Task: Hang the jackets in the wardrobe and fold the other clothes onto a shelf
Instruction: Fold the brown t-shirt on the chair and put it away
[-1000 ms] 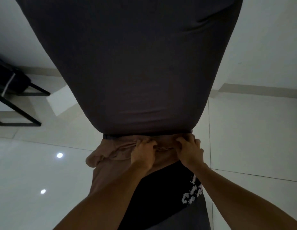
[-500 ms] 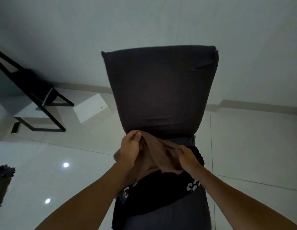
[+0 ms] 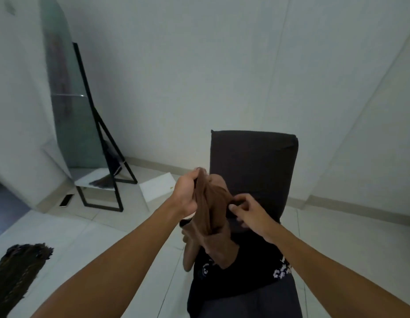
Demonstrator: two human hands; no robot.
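A brown garment [image 3: 211, 216] hangs bunched above the seat of a dark grey chair [image 3: 252, 164]. My left hand [image 3: 187, 193] grips its top edge and holds it raised. My right hand [image 3: 247, 211] pinches the cloth at its right side, a little lower. Under the brown garment a black garment with white print [image 3: 252, 271] lies spread across the chair seat. The lower end of the brown garment trails onto the black one.
A standing mirror with a black frame [image 3: 96, 134] leans at the left wall. A white box [image 3: 156, 187] lies on the tiled floor behind my left hand. A dark fuzzy object [image 3: 18, 267] sits at the lower left. Pale walls rise behind the chair.
The view has pulled back and up from the chair. My left hand has lifted the brown garment higher, off the chair seat. My right hand has shifted along its edge.
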